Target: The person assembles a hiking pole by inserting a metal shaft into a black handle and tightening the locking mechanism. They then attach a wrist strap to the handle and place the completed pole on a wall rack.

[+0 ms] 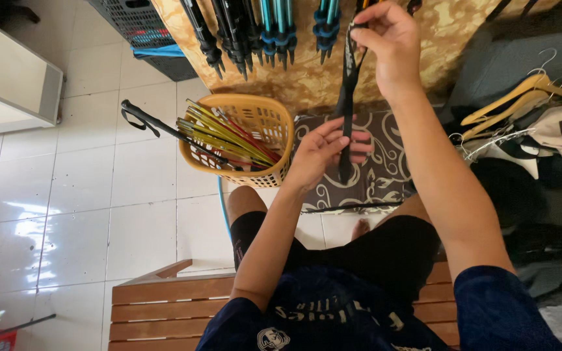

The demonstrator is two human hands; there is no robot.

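- Nearest the camera, a person sits on a wooden slatted bench (pixel 164 305), knees over the white tiled floor (pixel 66 214).
- The left hand (pixel 323 153) is closed around the lower part of a black strap (pixel 347 97), fingers wrapped over it.
- The strap runs upward, stretched between both hands.
- The right hand (pixel 388 39) pinches the strap's top end between thumb and fingers.
- Just left of the left hand, a yellow basket (pixel 265 127) holds thin yellow and red rods (pixel 226 136), and a black pole (pixel 157 125) sticks out over its left rim.
- A patterned mat (pixel 385 172) lies under the hands.
- Farther off, folded poles (pixel 255 32) lie in a row on a tan patterned cloth (pixel 307 81).
- Wooden hangers (pixel 515 101) lie at the right.
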